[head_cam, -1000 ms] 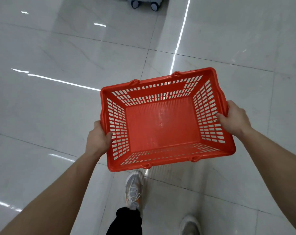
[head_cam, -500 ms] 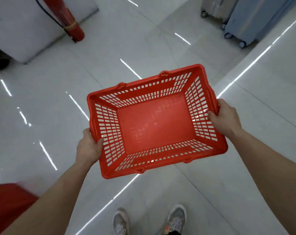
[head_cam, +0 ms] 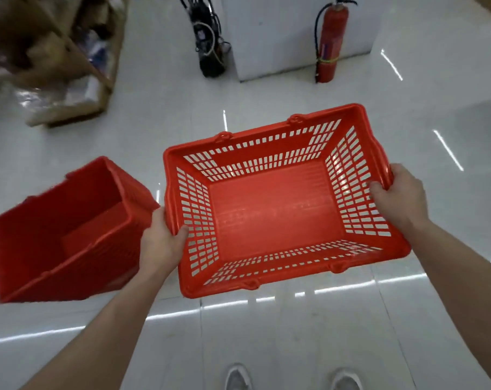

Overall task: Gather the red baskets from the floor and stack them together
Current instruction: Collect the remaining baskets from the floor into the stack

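Observation:
I hold an empty red slotted basket (head_cam: 269, 212) level in front of me, above the floor. My left hand (head_cam: 161, 243) grips its left rim, thumb inside the wall. My right hand (head_cam: 399, 198) grips the right rim near the far corner. A second red basket (head_cam: 64, 232) stands on the floor to the left, open side up and blurred; it looks like a stack of nested baskets, though I cannot tell for sure. Its near right side is just behind my left hand.
A red fire extinguisher (head_cam: 330, 40) stands by a white block (head_cam: 272, 32) ahead. Black equipment with cables (head_cam: 209, 38) leans beside it. A wooden shelf with wrapped goods (head_cam: 50, 57) fills the far left. My shoes (head_cam: 292, 378) show at the bottom on the glossy white tiled floor.
My view has swung left across the floor: the extinguisher moved from upper left to upper right, and the red basket on the floor came fully into sight. Both hands keep their grip.

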`<state>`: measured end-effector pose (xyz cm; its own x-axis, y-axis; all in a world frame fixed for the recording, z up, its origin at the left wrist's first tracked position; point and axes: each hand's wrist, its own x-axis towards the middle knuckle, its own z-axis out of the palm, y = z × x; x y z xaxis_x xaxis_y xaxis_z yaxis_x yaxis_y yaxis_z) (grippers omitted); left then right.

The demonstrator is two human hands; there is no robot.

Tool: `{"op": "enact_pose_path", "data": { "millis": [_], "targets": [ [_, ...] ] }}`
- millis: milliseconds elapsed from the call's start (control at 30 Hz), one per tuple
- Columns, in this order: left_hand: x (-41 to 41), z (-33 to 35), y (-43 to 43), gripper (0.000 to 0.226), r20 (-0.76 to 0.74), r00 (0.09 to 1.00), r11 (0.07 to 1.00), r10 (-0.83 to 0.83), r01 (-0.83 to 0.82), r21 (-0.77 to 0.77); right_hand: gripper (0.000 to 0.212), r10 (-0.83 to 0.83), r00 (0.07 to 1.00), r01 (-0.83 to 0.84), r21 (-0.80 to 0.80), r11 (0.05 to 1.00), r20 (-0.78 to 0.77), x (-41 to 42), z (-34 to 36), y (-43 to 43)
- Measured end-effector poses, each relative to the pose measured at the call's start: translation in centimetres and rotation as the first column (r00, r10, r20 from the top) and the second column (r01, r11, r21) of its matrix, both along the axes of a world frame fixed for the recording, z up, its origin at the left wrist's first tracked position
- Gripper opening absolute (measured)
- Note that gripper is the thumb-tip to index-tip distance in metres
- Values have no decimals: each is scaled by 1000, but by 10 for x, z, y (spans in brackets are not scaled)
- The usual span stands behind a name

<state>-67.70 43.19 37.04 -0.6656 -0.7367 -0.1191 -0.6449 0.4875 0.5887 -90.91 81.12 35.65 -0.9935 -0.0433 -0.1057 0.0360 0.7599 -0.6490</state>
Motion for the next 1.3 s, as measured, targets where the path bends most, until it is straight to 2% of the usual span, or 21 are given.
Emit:
{"op": "enact_pose_path", "data": {
  "millis": [233, 467, 667, 833, 1100, 1300],
  "targets": [
    [82, 83, -115, 48, -208, 970, 982, 126, -152, -112, 47, 122, 986, -129, -50, 990, -116, 6, 83, -162],
    [168, 114, -211, 44, -224, 906, 912, 359, -392, -121, 43, 311, 927, -340, -121, 933, -208, 36, 125, -334],
    [235, 108, -297, 54, -227, 836, 840, 499, -531, -114, 41, 424, 884, -462, -219, 859, -198, 84, 111, -475],
    [270, 91, -370, 53, -183, 787, 787, 589, -610, -90, 38, 468, 865, -500, -254, 828, -179, 116, 89, -567],
    [259, 61, -457, 55, -91, 800, 798, 593, -599, -63, 39, 471, 879, -473, -267, 839, -77, 113, 47, -640],
    [243, 43, -504, 51, -70, 764, 765, 641, -643, -15, 32, 546, 838, -534, -232, 813, -14, 95, 36, -688]
  ]
}}
